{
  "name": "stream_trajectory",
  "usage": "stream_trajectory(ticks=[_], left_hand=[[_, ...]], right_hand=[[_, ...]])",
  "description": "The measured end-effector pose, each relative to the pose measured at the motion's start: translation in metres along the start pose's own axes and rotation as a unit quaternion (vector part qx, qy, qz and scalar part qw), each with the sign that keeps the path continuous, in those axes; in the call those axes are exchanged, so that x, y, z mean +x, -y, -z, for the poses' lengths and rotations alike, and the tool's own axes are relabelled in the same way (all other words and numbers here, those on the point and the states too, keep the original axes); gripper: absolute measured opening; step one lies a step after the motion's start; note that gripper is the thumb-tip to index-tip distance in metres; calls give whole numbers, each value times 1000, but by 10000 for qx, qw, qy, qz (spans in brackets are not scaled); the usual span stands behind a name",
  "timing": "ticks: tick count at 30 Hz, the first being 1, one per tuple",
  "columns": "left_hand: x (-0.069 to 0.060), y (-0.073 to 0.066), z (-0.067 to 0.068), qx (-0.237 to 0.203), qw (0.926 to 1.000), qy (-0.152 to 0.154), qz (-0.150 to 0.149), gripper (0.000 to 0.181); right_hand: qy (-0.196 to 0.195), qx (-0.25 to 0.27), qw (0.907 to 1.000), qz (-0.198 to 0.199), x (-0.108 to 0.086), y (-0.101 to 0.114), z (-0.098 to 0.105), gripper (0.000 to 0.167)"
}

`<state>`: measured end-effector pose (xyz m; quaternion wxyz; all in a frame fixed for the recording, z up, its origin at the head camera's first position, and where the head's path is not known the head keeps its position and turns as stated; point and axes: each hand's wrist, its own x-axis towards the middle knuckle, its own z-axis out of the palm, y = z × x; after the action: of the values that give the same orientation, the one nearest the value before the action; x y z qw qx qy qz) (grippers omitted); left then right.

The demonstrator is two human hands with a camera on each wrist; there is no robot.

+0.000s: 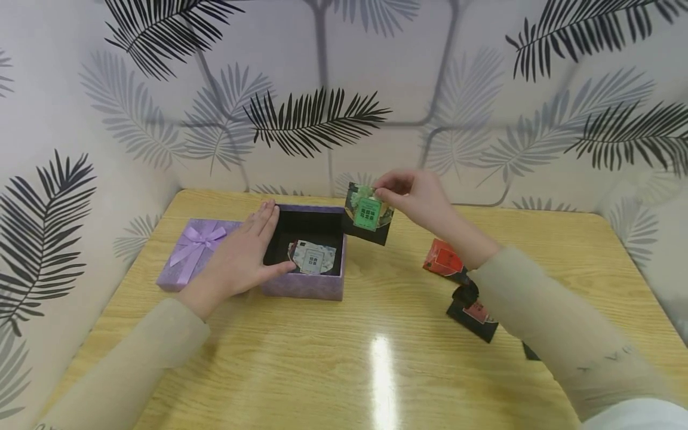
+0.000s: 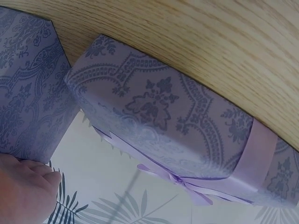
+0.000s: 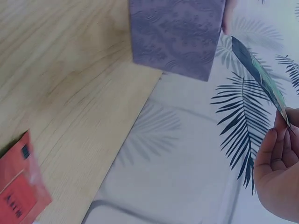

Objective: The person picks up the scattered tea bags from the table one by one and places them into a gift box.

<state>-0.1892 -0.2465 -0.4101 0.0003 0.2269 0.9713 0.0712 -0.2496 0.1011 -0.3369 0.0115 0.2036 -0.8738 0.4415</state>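
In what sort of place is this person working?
Probably an indoor nook, perhaps at home: a wood-grain table stands close to leaf-patterned walls, and an open purple box sits on it.

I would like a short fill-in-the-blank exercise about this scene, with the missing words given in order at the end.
1. The right hand holds up a packet whose label is coloured ____.
2. The left hand touches the open box, which is purple outside but ____ inside.
3. Around the lid goes a ribbon, tied on top in a ____.

Missing words: green; black; bow.
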Motion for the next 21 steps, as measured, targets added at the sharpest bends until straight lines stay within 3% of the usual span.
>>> stream_trajectory(ticks=[11, 21], left_hand=[[2, 1, -2, 28, 10000, -56, 7, 121], [3, 2, -3, -33, 9999, -97, 32, 120]], right_hand=[[-32, 567, 9980, 273, 25, 25, -37, 16], [322, 704, 9967, 223, 38, 22, -73, 15]])
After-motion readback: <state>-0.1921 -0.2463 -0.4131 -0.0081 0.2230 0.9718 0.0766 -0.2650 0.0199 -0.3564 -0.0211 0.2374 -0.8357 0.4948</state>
